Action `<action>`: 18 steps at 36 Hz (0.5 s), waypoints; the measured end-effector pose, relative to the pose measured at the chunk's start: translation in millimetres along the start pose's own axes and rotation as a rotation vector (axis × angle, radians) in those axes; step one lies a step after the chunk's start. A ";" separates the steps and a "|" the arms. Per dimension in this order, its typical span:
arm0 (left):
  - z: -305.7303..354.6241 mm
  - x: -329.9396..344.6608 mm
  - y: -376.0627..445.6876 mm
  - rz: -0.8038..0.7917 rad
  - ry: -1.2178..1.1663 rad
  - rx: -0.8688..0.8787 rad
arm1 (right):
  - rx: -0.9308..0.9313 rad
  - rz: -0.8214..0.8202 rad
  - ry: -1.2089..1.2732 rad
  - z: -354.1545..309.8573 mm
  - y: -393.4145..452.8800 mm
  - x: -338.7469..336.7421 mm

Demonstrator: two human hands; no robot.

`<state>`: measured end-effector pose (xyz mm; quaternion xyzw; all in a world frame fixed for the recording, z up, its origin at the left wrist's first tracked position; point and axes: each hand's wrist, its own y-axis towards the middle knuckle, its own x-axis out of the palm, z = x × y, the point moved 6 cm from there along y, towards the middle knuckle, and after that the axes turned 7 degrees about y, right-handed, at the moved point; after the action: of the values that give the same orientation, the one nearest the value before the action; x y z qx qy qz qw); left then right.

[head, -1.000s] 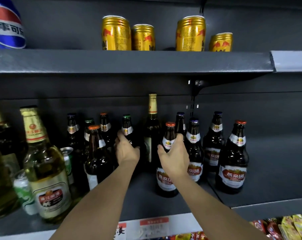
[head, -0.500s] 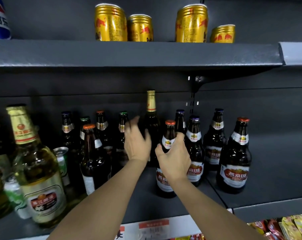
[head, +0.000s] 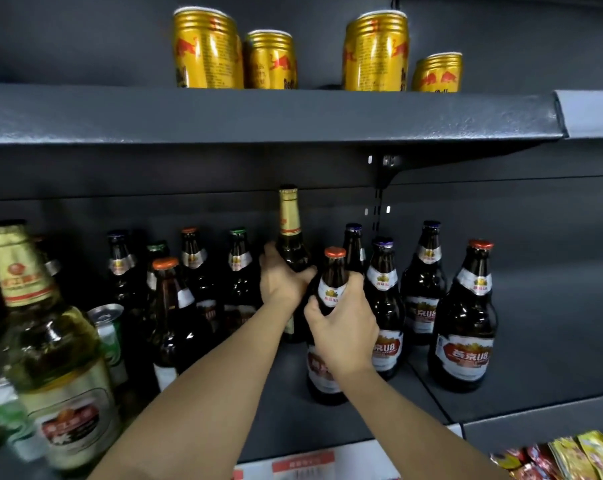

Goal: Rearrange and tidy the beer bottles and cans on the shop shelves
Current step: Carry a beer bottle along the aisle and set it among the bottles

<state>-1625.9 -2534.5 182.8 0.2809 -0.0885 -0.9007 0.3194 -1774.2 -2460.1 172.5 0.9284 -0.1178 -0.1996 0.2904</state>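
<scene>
Middle of frame, left hand (head: 282, 282) wrapped round tall gold-neck bottle (head: 290, 237), right hand (head: 341, 329) round red-cap bottle (head: 333, 282); glass likely heavy, slippery, breakable, best gripped at shoulder.

We see a dark grey upper shelf (head: 258, 116) whose front edge runs across the whole width, with a paler grey section (head: 591, 114) joining it at the right. Beneath it a black bracket (head: 385, 171) sits against the dark back panel (head: 535, 220). Along the lower shelf's front edge we find a white price strip (head: 314, 467) with red tags, and bright snack packets (head: 566, 457) lie at the bottom right corner.
</scene>
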 end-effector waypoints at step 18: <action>14.0 -69.6 -119.3 0.152 -0.055 -0.100 | -0.038 -0.179 -0.160 -12.5 1.1 -15.2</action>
<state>-1652.0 -2398.2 185.2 0.2321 -0.0732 -0.8846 0.3979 -1782.3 -2449.8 187.2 0.9107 -0.0535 -0.3002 0.2787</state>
